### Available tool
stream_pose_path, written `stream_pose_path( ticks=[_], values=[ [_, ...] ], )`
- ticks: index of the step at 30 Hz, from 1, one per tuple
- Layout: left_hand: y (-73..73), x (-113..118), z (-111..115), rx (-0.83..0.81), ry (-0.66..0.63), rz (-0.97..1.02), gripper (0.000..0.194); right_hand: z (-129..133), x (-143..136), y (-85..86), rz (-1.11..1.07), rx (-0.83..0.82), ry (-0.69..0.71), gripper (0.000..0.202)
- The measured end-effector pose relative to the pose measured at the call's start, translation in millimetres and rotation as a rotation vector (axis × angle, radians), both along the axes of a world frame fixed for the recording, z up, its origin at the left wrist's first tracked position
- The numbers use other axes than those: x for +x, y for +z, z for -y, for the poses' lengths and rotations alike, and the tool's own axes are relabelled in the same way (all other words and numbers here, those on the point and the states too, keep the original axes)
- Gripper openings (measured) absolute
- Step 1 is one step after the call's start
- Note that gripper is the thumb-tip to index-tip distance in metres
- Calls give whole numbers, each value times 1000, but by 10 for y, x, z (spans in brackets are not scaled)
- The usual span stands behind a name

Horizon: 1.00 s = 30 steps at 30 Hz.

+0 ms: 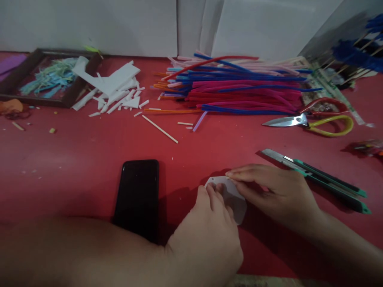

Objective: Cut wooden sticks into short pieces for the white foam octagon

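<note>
A small white foam piece (231, 197) lies on the red table (74, 159) near the front edge. My left hand (209, 231) rests on its left side with the fingertips pressing it. From the right, my right hand (275, 191) comes in, its fingers pinching the piece's upper edge. Both hands hold the same piece. The piece's lower part is partly hidden by my fingers.
A black phone (138, 197) lies left of my hands. Two green utility knives (317, 177) and yellow-red scissors (314, 119) lie to the right. A pile of coloured pipe cleaners (239, 85), white foam scraps (116, 89), a thin wooden stick (160, 128) and a dark frame (48, 77) sit farther back.
</note>
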State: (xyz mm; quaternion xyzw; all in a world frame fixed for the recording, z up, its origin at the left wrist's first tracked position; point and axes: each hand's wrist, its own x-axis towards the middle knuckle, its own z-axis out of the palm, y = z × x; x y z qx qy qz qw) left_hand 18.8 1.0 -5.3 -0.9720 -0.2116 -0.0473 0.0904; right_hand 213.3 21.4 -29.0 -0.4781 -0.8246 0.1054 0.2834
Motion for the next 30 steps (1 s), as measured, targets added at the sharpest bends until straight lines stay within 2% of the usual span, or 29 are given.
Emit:
stream_pose_path(
  ticks=[7, 22, 30],
  values=[
    [5, -1, 4, 13, 7, -10, 36, -34, -9, -7, -40, -61, -4, 17],
    [23, 3, -8, -15, -2, -34, 34, -39, 16, 11, -18, -61, 48, 18],
    [20, -2, -2, -19, -2, -28, 35, -47, 28, -7, -51, -100, 16, 15]
  ],
)
